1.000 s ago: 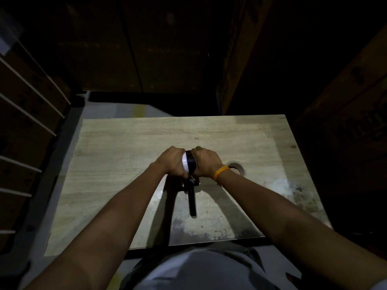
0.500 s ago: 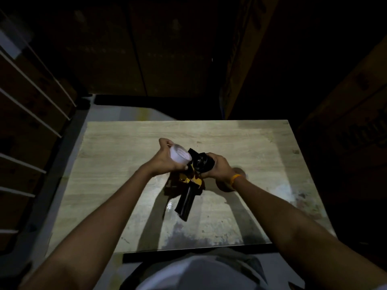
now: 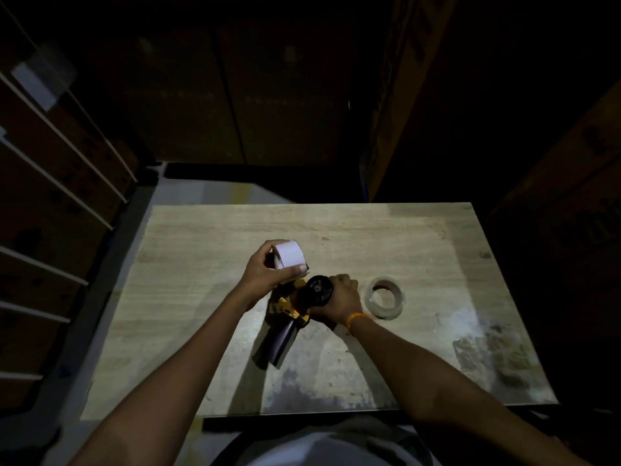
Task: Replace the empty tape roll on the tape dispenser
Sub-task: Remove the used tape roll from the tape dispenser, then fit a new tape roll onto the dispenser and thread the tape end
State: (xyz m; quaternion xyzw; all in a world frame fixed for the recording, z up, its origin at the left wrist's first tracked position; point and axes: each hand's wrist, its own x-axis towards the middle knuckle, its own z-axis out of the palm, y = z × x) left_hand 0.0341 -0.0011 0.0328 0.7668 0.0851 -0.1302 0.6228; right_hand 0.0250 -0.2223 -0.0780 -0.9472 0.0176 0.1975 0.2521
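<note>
Core removal looks done: my left hand pinches the empty white tape core between thumb and fingers, lifted clear of the dispenser at about 11 o'clock from it. My right hand is wrapped closed around the head of the yellow-and-black tape dispenser, which lies on the wooden table with its bare black spool hub facing up and its dark handle pointing toward 7 o'clock. Fresh clear tape roll lies flat just beside my right hand, at 3 o'clock. Judgement: next step is to set the core down, pick up the fresh roll, and seat it squarely on the hub while the right hand steadies the dispenser.
</note>
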